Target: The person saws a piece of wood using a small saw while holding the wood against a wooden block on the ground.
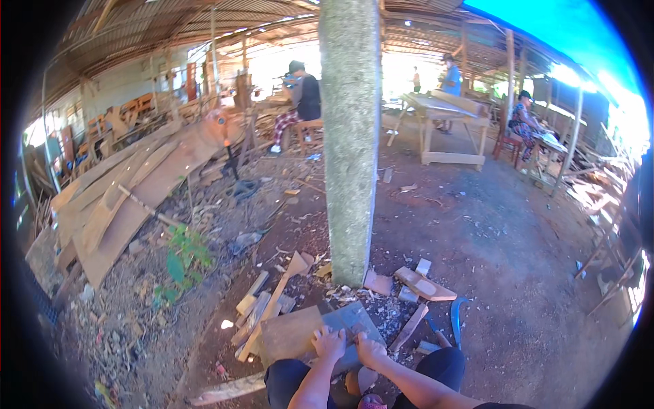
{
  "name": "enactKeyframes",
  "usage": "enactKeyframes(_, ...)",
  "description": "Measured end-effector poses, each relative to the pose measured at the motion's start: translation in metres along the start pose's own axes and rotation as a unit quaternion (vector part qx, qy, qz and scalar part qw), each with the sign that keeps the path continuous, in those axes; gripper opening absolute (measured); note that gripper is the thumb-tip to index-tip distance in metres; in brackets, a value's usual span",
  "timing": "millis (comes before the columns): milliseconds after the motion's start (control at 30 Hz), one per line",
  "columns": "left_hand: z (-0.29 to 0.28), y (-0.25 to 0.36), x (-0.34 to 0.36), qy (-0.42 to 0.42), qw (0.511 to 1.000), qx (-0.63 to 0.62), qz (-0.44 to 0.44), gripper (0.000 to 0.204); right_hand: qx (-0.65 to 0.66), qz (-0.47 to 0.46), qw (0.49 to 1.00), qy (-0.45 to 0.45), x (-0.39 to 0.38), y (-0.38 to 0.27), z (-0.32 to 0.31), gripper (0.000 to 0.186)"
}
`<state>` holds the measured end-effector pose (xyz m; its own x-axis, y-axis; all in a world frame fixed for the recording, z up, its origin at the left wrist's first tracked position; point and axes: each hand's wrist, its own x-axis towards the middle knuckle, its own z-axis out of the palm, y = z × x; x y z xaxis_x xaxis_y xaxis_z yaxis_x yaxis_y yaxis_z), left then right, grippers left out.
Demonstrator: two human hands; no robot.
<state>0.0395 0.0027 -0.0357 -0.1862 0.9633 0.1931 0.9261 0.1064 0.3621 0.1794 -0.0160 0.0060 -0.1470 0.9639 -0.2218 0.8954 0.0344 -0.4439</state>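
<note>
A board, brown on the left and greyer on the right, lies across the lower middle in front of my knees. My left hand rests on it with fingers apart and slightly bent. Beside it, my right hand is closed near the board's grey part, around something small and dark that I cannot make out. Right of the board lie a curved blue tool and a narrow wood piece. Wood offcuts lie in a pile at the board's left.
A concrete post rises just ahead, with blocks and offcuts at its foot. Debris, a plant and leaning planks are on the left. Co-workers work farther back near a wooden table.
</note>
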Motion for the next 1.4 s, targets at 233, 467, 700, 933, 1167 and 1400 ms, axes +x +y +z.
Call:
enactKeyframes(233,0.000,0.018,0.018,-0.110,0.989,0.061,-0.082,0.052,-0.012,-0.007,1.000,0.000,0.000,0.000,-0.003,0.021)
enactKeyframes(467,0.005,0.027,0.040,-0.065,0.992,0.074,-0.074,0.047,-0.028,-0.027,0.998,0.052,0.022,0.004,0.001,0.016)
enactKeyframes(700,0.019,0.021,0.028,-0.010,0.980,0.023,-0.198,0.044,-0.014,-0.060,0.997,0.049,0.017,0.004,0.011,0.017)
enactKeyframes(933,0.007,0.033,0.020,-0.043,0.981,0.052,-0.179,0.043,-0.076,-0.050,0.996,0.003,0.000,0.005,-0.005,0.021)
enactKeyframes(1167,0.007,0.031,0.029,-0.022,0.983,0.050,-0.174,0.043,-0.029,-0.059,0.998,0.022,0.009,0.004,-0.007,0.016)
enactKeyframes(1400,0.009,0.033,0.039,-0.014,0.983,0.075,-0.168,0.043,0.015,-0.037,0.999,-0.019,0.022,0.008,-0.007,0.023)
